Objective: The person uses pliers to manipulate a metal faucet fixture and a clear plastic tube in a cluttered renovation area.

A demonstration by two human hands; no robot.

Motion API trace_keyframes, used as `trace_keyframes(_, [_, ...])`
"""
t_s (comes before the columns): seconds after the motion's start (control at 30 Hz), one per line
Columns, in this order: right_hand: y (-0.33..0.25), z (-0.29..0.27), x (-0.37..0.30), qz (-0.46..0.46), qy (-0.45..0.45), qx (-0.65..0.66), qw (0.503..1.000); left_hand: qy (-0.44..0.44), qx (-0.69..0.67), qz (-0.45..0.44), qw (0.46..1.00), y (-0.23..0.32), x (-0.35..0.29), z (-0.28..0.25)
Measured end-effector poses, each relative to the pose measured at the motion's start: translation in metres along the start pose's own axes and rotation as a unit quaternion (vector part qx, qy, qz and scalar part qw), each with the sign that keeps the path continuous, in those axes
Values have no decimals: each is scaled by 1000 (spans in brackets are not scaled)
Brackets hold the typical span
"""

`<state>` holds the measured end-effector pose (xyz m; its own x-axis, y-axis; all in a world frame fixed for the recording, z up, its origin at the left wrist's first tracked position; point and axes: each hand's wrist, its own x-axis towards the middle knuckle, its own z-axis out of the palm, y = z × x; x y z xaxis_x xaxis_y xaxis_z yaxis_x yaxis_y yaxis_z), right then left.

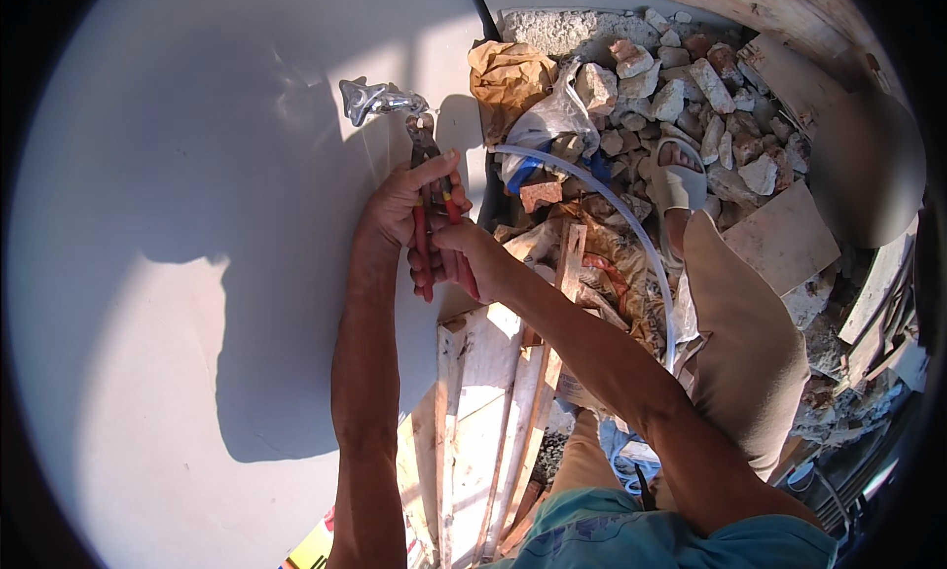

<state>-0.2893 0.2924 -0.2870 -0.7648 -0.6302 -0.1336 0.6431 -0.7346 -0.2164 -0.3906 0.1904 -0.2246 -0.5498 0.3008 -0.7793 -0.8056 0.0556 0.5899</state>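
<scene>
Chrome fitting that looks like a tap (380, 100) sticks out from the pale grey wall (148, 352). A pair of pliers with red handles (421, 229) points up toward it, its dark jaws at the fitting's right end. Whether the jaws grip the fitting or a small piece beside it, I cannot tell. My left hand (400, 196) is closed around the upper handles, thumb laid across them. Lower down, my right hand (470, 253) wraps the handle ends, its fingers partly hidden.
Broken bricks and stones (681, 96) lie heaped to the right, with a crumpled brown paper bag (508, 81) beside the wall. A clear hose (621, 209) curves across the rubble. Wooden boards (483, 401) lean below my hands. My sandalled foot (681, 179) rests on the rubble.
</scene>
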Motion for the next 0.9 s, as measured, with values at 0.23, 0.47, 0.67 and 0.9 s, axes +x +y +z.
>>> trace_keyframes(0.23, [-1,-1,-2,6,21,-2,1000,-2,8,13,1000,-2,1,1])
trace_keyframes(0.47, [-3,-3,-4,2,28,-16,999,-13,-3,17,1000,-5,4,1])
trace_keyframes(0.67, [-17,-20,-5,23,-9,-75,997,4,-5,28,1000,-8,6,4])
trace_keyframes(0.9, [-20,-70,-13,56,104,-264,957,45,58,92,993,-37,15,17])
